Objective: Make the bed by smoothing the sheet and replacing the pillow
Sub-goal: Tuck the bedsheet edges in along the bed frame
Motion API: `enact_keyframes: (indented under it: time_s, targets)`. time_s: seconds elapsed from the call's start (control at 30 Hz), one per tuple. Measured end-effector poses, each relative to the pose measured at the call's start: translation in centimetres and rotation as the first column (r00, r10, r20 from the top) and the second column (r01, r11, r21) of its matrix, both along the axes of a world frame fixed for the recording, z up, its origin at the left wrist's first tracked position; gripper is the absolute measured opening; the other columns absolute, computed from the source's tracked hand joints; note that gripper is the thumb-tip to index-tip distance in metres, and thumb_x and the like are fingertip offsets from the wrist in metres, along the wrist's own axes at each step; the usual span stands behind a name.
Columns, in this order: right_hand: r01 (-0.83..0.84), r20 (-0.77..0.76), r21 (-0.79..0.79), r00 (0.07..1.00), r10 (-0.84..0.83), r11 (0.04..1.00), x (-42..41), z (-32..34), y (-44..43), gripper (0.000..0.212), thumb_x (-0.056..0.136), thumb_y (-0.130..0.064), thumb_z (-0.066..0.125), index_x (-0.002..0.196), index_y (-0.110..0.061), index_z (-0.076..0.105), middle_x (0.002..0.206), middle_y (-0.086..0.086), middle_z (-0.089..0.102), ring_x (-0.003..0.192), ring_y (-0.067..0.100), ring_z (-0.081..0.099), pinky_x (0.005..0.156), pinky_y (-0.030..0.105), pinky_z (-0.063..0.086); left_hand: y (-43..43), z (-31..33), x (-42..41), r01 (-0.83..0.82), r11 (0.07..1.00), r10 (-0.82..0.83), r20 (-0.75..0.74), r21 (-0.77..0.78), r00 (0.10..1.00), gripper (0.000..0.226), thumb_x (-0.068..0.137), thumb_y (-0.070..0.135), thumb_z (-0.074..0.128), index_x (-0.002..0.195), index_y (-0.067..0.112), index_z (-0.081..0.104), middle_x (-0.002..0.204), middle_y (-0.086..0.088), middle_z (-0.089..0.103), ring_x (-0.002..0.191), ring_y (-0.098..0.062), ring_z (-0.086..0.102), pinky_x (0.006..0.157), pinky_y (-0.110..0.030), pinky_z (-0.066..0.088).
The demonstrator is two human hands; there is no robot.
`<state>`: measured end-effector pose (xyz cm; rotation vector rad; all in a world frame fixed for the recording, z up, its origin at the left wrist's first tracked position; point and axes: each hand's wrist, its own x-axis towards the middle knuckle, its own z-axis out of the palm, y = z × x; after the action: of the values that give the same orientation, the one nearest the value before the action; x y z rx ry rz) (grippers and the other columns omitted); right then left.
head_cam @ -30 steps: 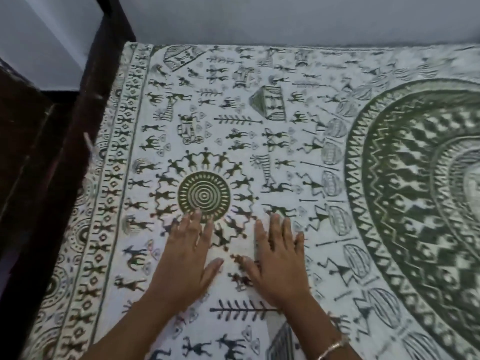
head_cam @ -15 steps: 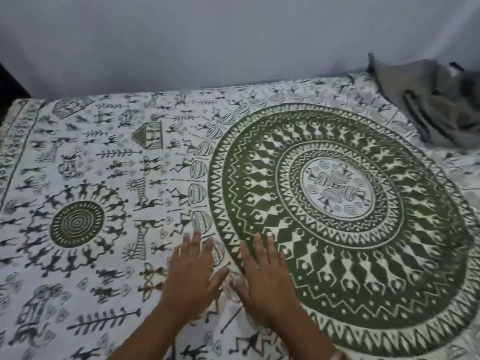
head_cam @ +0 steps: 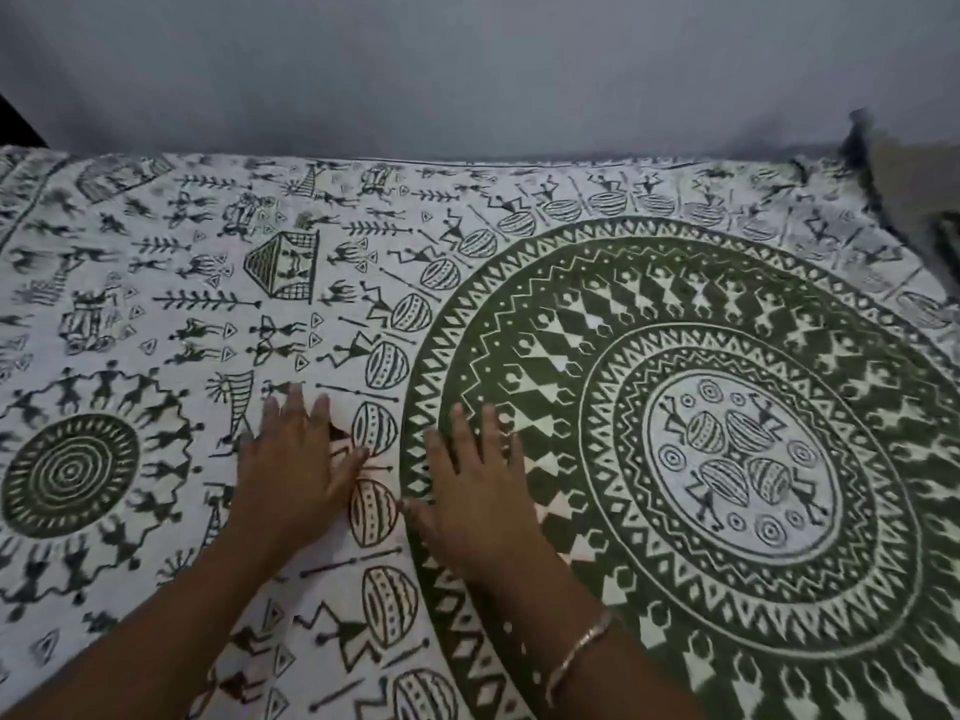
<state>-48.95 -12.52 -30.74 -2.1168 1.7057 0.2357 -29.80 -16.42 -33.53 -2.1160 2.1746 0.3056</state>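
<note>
Sheet (head_cam: 171,262): white, green mandala (head_cam: 737,459) and folk figures, spread flat up to the wall (head_cam: 467,70).
Left hand (head_cam: 296,475): grip released, palm flat on sheet.
Right hand (head_cam: 478,496): grip released, flat on mandala's edge; bracelet (head_cam: 576,652) at wrist.

The sheet (head_cam: 156,283) lies spread over the bed, and the wall (head_cam: 467,70) stands behind its far edge. The left hand (head_cam: 291,480) and right hand (head_cam: 478,496) rest flat on it, side by side but apart. A heap of cloth (head_cam: 914,189) lies at the far right corner.
</note>
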Motion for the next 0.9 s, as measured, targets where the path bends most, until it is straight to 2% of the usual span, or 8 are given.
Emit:
enact_keyframes:
  time_s: [0.17,0.3,0.4,0.5,0.57,0.7,0.8,0.9]
  targets:
    - [-0.117,0.004,-0.062,0.993,0.118,0.991,-0.7,-2.8,-4.7,0.068,0.097,-0.056,0.022,0.151,-0.026,-0.007,0.158,0.000,-0.018,0.142,0.027,-0.026,0.112,0.060,-0.012,-3.0,-2.0,-0.8,-0.102,0.994,0.100,0.043,0.032,0.994,0.075,0.093,0.060,0.023,0.152,0.017,0.005,0.160,-0.011,-0.003,0.145,-0.034,-0.005,0.113,-0.057,0.001]
    - [-0.181,-0.025,-0.123,0.984,0.179,0.976,-5.2,-4.6,-5.6,0.066,0.093,-0.065,0.015,0.148,-0.040,-0.013,0.156,-0.005,-0.020,0.143,0.027,-0.022,0.112,0.060,-0.013,-2.9,-2.8,-6.1,-0.236,0.972,0.236,0.044,-0.003,0.971,0.086,0.089,0.066,0.019,0.151,0.010,-0.001,0.157,-0.022,-0.009,0.142,-0.043,-0.011,0.112,-0.061,-0.004]
    - [-0.007,-0.045,-0.134,0.999,0.001,0.991,-11.5,-4.9,-5.7,0.065,0.090,-0.068,0.009,0.146,-0.044,-0.014,0.156,-0.004,-0.020,0.143,0.027,-0.022,0.113,0.054,-0.015,-2.1,-3.0,-11.9,-0.148,0.989,0.148,0.028,-0.007,0.989,0.083,0.090,0.064,0.015,0.151,0.011,-0.003,0.156,-0.022,-0.010,0.143,-0.042,-0.012,0.112,-0.062,-0.005]
    - [0.231,-0.082,-0.141,0.966,-0.243,0.963,-16.6,-4.8,-5.9,0.067,0.090,-0.069,0.009,0.148,-0.041,-0.011,0.158,0.000,-0.018,0.144,0.029,-0.019,0.110,0.059,-0.015,-2.3,-2.7,-16.4,-0.010,1.000,0.011,0.002,-0.010,1.000,0.079,0.089,0.064,0.012,0.150,0.019,-0.009,0.157,-0.014,-0.016,0.143,-0.037,-0.016,0.109,-0.061,-0.010]
    - [0.202,-0.075,-0.143,0.974,-0.215,0.969,-17.3,-4.9,-5.7,0.072,0.090,-0.068,0.009,0.149,-0.033,-0.012,0.155,0.003,-0.021,0.143,0.033,-0.019,0.109,0.062,-0.014,-2.7,-2.6,-18.6,0.038,0.999,-0.036,0.067,-0.026,0.997,0.078,0.087,0.065,0.010,0.150,0.023,-0.012,0.158,-0.009,-0.017,0.144,-0.033,-0.016,0.108,-0.063,-0.011]
    - [-0.138,-0.038,-0.161,0.990,0.134,0.977,-21.0,-5.4,-3.9,0.072,0.084,-0.060,0.001,0.151,-0.034,-0.002,0.160,-0.002,-0.006,0.146,0.027,-0.010,0.114,0.055,-0.010,-1.7,-2.6,-25.8,-0.079,0.997,0.077,0.090,0.022,0.993,0.075,0.093,0.055,0.017,0.152,0.012,-0.003,0.158,-0.017,-0.010,0.144,-0.038,-0.010,0.111,-0.064,-0.003]
    - [-0.014,-0.040,-0.166,0.999,0.008,0.986,-29.5,-6.0,-2.8,0.075,0.082,-0.069,0.006,0.150,-0.038,-0.003,0.160,-0.005,-0.003,0.147,0.026,-0.008,0.114,0.048,-0.013,0.3,-2.8,-33.0,0.033,0.999,-0.033,0.040,0.007,0.999,0.074,0.092,0.054,0.013,0.151,0.010,0.005,0.157,-0.021,-0.002,0.144,-0.041,-0.004,0.111,-0.062,-0.004]
    - [0.207,-0.118,-0.177,0.966,-0.229,0.962,-36.5,-5.6,-1.6,0.076,0.083,-0.069,-0.001,0.151,-0.034,0.000,0.161,-0.004,-0.004,0.147,0.027,-0.005,0.112,0.055,-0.008,0.9,-3.0,-39.1,0.288,0.957,-0.289,0.018,0.021,0.957,0.080,0.085,0.058,0.000,0.152,0.014,0.003,0.158,-0.019,-0.003,0.145,-0.037,-0.007,0.112,-0.059,-0.008]
